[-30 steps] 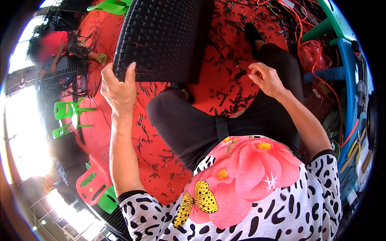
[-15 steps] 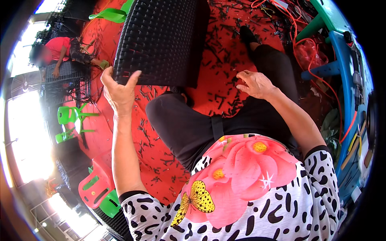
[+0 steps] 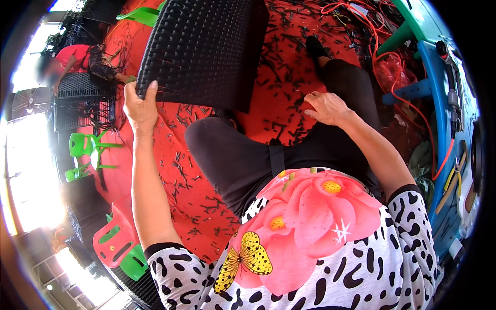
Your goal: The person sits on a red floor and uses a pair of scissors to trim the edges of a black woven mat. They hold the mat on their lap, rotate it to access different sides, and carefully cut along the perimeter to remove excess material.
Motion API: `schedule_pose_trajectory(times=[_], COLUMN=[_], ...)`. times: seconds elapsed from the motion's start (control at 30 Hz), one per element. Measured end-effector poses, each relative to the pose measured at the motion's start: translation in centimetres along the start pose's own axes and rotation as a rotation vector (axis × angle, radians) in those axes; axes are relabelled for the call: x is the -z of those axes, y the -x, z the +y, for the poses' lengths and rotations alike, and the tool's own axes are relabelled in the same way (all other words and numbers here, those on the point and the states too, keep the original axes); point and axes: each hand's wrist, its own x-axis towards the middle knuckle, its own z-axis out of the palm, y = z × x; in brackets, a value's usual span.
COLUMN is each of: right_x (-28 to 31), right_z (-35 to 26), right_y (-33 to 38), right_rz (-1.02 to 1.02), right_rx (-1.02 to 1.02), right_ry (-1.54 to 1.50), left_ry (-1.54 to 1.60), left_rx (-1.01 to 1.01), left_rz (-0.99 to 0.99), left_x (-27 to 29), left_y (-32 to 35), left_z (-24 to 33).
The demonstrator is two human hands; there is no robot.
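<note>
Your left grip (image 3: 140, 110) is clamped on the near left corner of the black woven panel (image 3: 201, 57), with the thumb over the woven face. Your right grip (image 3: 329, 108) is unloaded, thumb and fingertips apart, near your right leg (image 3: 354, 95) and well apart from the panel. Locate the panel ahead of you, left of centre. Black scraps (image 3: 298, 135) lie scattered on the red floor (image 3: 258, 120). An orange cord (image 3: 448, 155) runs along your right side.
</note>
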Motion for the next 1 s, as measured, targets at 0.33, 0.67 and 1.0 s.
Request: schedule_pose_trajectory(times=[0.33,0.67,1.0], right_x=[-0.5,16.4,19.6], right_z=[2.4,-11.7,-17.8], right_y=[-0.8,-10.1,-16.4], right_rz=[-0.04,0.789,0.578], right_rx=[-0.012,0.821,1.019], right_ry=[-0.004,-0.005,0.438], left_ry=[0.183,0.798,0.69], left_rx=[0.264,0.433,0.304], left_rz=[0.183,0.172,-0.097], left_x=[-1.5,-8.8,-7.3], left_y=[-0.1,4.0,5.3], left_z=[-3.8,2.0,2.5])
